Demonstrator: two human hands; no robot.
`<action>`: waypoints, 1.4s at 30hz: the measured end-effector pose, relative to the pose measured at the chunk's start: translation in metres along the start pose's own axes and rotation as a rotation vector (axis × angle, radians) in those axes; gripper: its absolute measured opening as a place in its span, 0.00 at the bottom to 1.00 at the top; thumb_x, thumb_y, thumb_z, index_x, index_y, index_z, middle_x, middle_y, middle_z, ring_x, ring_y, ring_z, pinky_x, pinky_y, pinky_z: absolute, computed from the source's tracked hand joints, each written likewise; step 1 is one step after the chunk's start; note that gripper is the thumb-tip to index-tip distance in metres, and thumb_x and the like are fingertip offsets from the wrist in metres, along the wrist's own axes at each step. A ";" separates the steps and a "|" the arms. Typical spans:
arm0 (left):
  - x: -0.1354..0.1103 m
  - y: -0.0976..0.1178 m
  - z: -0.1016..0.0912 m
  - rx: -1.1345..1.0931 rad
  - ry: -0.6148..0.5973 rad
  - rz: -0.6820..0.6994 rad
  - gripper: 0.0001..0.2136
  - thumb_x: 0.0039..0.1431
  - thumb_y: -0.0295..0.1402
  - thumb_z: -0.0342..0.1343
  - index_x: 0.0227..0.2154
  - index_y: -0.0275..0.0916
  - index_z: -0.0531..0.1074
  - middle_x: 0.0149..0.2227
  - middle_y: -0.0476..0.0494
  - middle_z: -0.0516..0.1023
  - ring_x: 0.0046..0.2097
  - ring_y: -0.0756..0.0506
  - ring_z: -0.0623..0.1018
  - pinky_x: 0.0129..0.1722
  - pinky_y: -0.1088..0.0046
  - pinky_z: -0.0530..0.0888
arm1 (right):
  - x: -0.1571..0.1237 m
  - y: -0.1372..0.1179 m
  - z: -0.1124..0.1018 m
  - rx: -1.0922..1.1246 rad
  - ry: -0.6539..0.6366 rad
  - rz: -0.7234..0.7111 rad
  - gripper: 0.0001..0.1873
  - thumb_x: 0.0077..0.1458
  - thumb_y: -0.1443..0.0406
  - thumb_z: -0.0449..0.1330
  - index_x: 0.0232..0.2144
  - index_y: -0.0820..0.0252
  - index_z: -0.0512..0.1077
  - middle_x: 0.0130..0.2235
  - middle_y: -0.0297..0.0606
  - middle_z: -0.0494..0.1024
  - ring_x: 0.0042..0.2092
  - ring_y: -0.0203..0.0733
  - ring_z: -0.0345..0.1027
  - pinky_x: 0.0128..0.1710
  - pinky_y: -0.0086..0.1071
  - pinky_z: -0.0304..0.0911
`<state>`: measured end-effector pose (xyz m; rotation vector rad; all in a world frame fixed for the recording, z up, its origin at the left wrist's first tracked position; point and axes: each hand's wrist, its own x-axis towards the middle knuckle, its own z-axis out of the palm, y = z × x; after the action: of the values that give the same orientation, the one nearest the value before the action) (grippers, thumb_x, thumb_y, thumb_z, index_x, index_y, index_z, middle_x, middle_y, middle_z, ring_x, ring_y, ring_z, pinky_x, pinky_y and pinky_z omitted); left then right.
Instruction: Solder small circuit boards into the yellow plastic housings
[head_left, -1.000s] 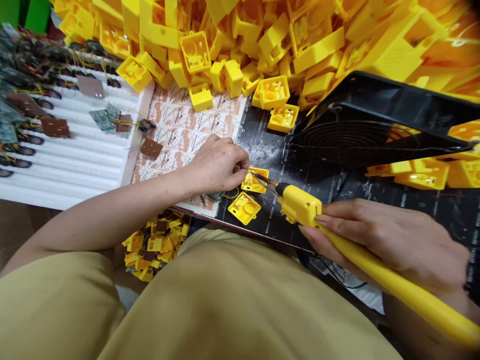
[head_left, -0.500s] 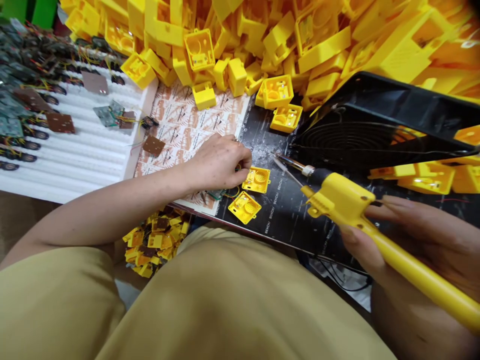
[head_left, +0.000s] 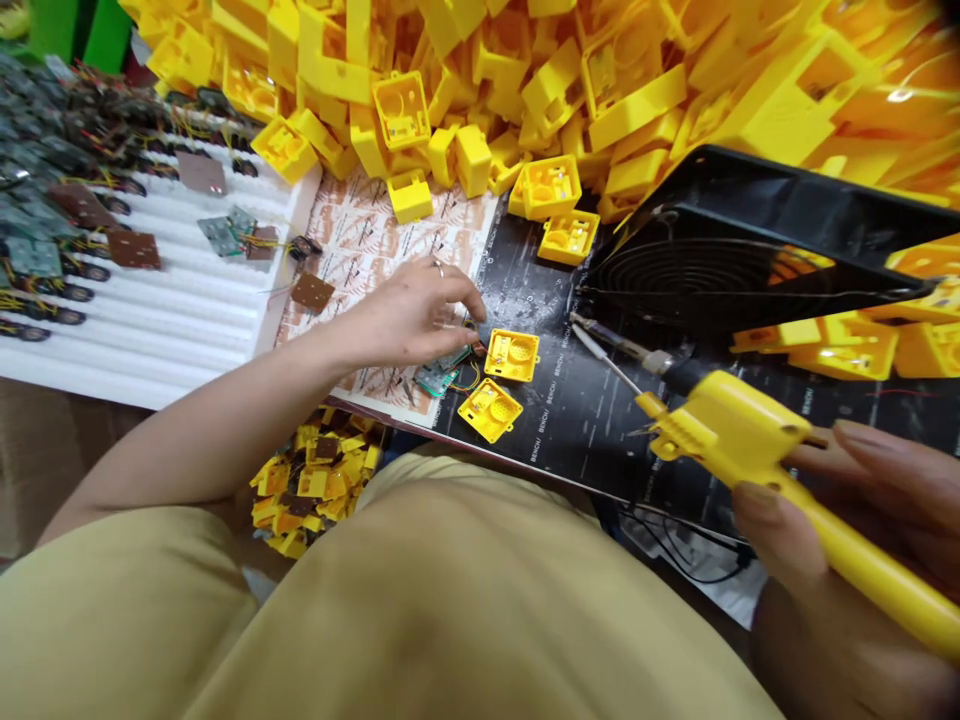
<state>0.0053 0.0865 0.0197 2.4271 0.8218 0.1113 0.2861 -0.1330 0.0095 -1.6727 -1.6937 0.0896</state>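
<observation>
My left hand [head_left: 416,312] hovers over the near edge of the bench, thumb and forefinger apart, with nothing visible between them. Under its thumb lies a green circuit board [head_left: 437,378], partly covered by the hand, with thin wires running toward the yellow cases. An open yellow case [head_left: 514,356] sits just right of the fingertips. Closer to the bench edge is a second yellow case [head_left: 490,410], its inside facing up. My right hand [head_left: 847,540] grips a yellow soldering gun [head_left: 742,430], whose metal tip points up and left over the black surface.
Yellow cases [head_left: 465,60] are heaped along the back. A black fan [head_left: 675,265] stands at the right. White ridged foam [head_left: 172,330] at the left carries many wired boards [head_left: 34,255]. More yellow parts [head_left: 319,480] lie below the bench edge.
My left hand has drawn back slightly left and its fingers have parted, uncovering the board and wires. My right hand has moved the soldering gun right and down, away from the cases.
</observation>
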 end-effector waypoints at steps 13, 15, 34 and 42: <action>0.012 0.013 0.015 0.066 -0.006 -0.150 0.06 0.52 0.31 0.55 0.28 0.41 0.78 0.27 0.51 0.79 0.35 0.47 0.75 0.60 0.52 0.57 | 0.020 -0.004 0.022 0.018 -0.055 -0.218 0.26 0.58 0.57 0.63 0.58 0.43 0.65 0.38 0.34 0.82 0.28 0.41 0.76 0.24 0.33 0.73; 0.014 0.014 0.017 0.093 -0.018 -0.139 0.07 0.52 0.31 0.54 0.29 0.40 0.78 0.27 0.51 0.79 0.35 0.47 0.74 0.59 0.54 0.58 | 0.025 -0.008 0.023 0.023 -0.137 -0.201 0.21 0.59 0.57 0.62 0.54 0.48 0.68 0.37 0.35 0.82 0.30 0.39 0.77 0.26 0.31 0.74; 0.018 0.014 0.020 0.202 -0.008 -0.028 0.10 0.54 0.33 0.50 0.28 0.39 0.77 0.28 0.46 0.79 0.38 0.44 0.72 0.55 0.53 0.61 | 0.048 -0.025 0.017 0.123 -0.280 -0.249 0.06 0.57 0.69 0.63 0.32 0.55 0.69 0.30 0.33 0.76 0.32 0.33 0.73 0.33 0.27 0.71; 0.018 0.014 0.020 0.208 -0.021 -0.034 0.10 0.53 0.33 0.49 0.28 0.39 0.76 0.29 0.46 0.80 0.38 0.44 0.72 0.55 0.53 0.61 | 0.045 -0.022 0.021 0.147 -0.195 -0.221 0.06 0.60 0.64 0.61 0.31 0.55 0.69 0.28 0.33 0.76 0.29 0.31 0.71 0.28 0.25 0.69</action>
<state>0.0327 0.0781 0.0091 2.6016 0.9048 -0.0143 0.2618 -0.0872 0.0259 -1.3979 -1.9565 0.2721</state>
